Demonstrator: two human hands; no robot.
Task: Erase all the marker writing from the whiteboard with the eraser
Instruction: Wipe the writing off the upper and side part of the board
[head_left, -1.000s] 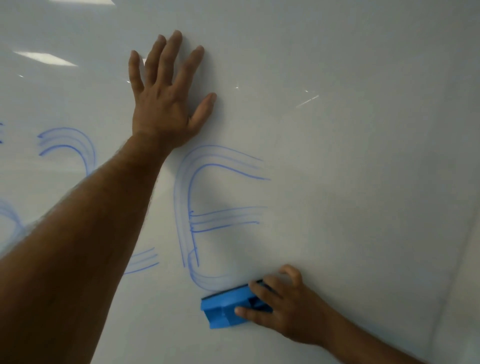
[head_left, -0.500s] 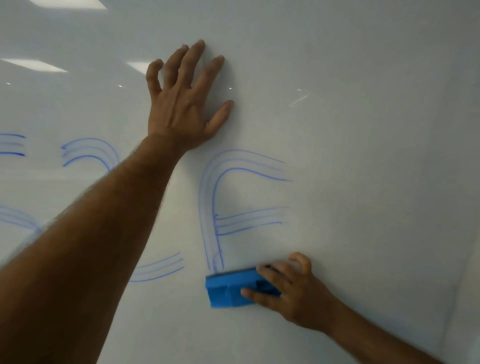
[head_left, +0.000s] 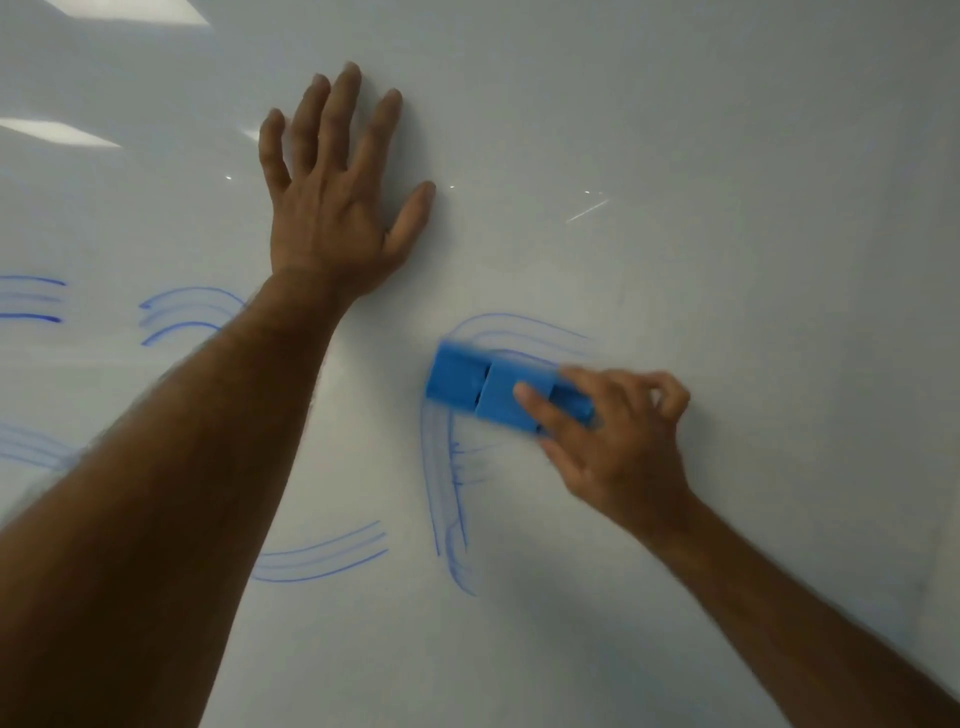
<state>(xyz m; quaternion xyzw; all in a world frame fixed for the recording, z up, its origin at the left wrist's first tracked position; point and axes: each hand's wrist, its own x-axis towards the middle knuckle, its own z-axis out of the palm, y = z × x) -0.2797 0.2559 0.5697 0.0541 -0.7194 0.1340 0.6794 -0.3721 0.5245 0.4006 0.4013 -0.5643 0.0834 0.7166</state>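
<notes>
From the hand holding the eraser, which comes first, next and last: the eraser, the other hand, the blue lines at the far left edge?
From the right hand, in the head view:
1. Blue eraser, gripped in it.
2. Left hand, flat on the whiteboard, up and left.
3. Blue lines at the far left edge, farthest.

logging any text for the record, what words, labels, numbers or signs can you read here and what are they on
None can be read as text.
whiteboard: only half-wiped blue marker strokes, curved triple lines, forming no letter or number I can read.
blue eraser, gripped by the right hand: no label or brand visible.
</notes>
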